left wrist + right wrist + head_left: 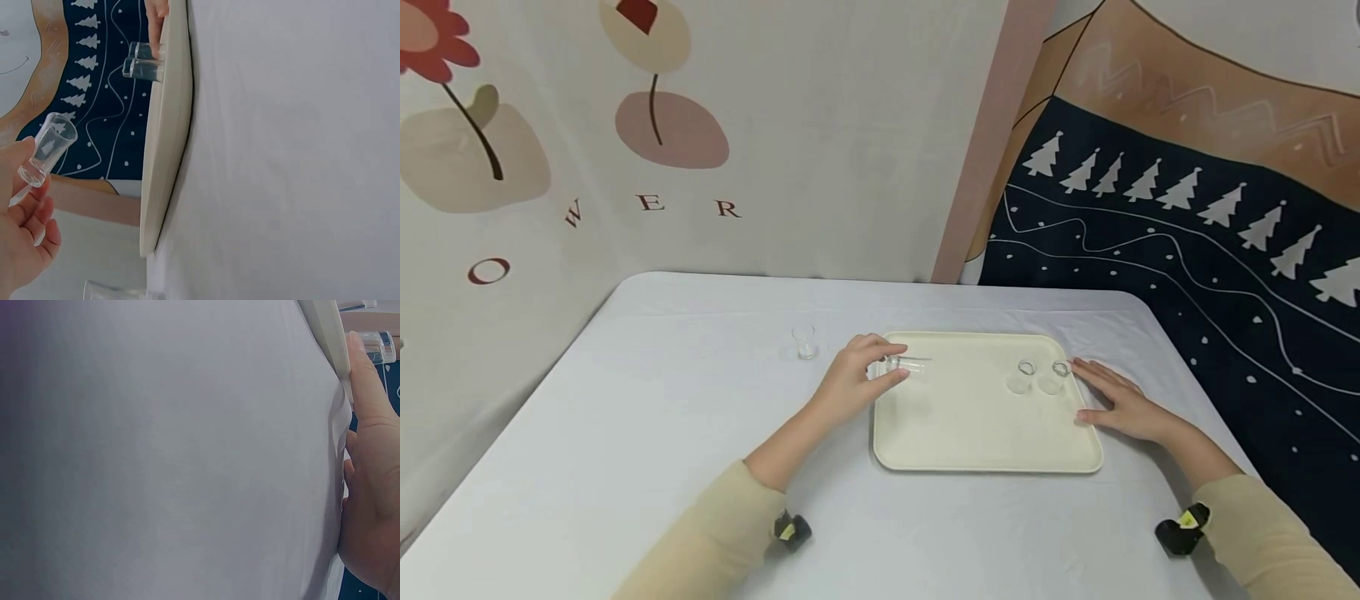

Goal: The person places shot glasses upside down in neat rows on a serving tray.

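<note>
Above the left part of a cream tray [970,433], my left hand [848,377] pinches a small clear shot glass [50,147] near its thick base, between thumb and fingers. That glass is tipped on its side in the head view, its mouth pointing right. My right hand [1123,408] rests at the tray's right edge with fingers fairly straight. Beside it, two similar glasses stand on the tray, the left one [1019,385] and the right one [1051,385]. Another clear glass [807,346] is on the table, left of the tray.
A white cloth [700,433] covers the table under the tray. Behind the table hangs a pale printed curtain [820,150], and a dark cloth with white trees [1150,225] hangs at the right.
</note>
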### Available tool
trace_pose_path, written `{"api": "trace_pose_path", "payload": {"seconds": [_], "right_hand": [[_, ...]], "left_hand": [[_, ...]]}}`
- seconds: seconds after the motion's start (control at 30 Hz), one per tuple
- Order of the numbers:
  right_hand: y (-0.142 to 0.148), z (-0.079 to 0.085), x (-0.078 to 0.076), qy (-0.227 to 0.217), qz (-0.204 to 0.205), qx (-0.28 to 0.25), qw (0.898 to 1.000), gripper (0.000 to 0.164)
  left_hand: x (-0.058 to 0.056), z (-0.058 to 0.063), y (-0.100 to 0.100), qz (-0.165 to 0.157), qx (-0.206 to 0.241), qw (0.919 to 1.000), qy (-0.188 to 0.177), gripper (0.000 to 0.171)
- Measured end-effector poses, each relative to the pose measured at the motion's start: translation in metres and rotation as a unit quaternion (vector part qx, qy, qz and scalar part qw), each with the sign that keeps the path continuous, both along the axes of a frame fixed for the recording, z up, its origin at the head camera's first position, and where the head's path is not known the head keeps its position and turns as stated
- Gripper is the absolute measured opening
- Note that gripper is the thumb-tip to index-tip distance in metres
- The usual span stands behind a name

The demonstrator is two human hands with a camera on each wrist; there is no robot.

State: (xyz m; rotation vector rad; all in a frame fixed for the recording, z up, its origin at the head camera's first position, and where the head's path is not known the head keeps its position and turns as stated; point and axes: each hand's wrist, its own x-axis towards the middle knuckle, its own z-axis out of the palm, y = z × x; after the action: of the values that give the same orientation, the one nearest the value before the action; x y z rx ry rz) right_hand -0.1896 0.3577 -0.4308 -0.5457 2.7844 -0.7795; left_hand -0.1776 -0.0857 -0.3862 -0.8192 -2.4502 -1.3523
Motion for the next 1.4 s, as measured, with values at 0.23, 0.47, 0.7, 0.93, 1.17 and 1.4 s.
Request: {"api": "trace_pose_path", "payload": {"seconds": [0.23, 0.47, 0.7, 0.93, 1.17, 1.4], "right_hand": [[0.001, -0.001, 0.000, 0.004, 0.003, -0.001, 1.000, 0.084], [0.002, -0.001, 0.000, 0.006, 0.006, -0.002, 1.000, 0.084], [0.001, 0.000, 0.000, 0.007, 0.006, 0.002, 1.000, 0.084], [0.000, 0.002, 0.000, 0.003, 0.003, 0.004, 1.000, 0.084], [0.001, 0.001, -0.001, 0.002, 0.003, 0.005, 1.000, 0.084], [0.002, 0.000, -0.001, 0.002, 0.005, 0.000, 1.000, 0.084]], "left_hand": [[-0.004, -0.002, 0.029, 0.029, 0.047, 0.9982, -0.023, 0.037], [-0.006, -0.007, 0.057, 0.037, 0.098, 0.9932, -0.049, 0.038], [-0.011, -0.012, 0.083, 0.039, 0.143, 0.9869, -0.062, 0.036], [-0.016, -0.019, 0.104, 0.040, 0.151, 0.9847, -0.077, 0.033], [-0.020, -0.020, 0.121, 0.038, 0.151, 0.9839, -0.087, 0.032], [-0.025, -0.026, 0.137, 0.044, 0.129, 0.9857, -0.100, 0.032]]}}
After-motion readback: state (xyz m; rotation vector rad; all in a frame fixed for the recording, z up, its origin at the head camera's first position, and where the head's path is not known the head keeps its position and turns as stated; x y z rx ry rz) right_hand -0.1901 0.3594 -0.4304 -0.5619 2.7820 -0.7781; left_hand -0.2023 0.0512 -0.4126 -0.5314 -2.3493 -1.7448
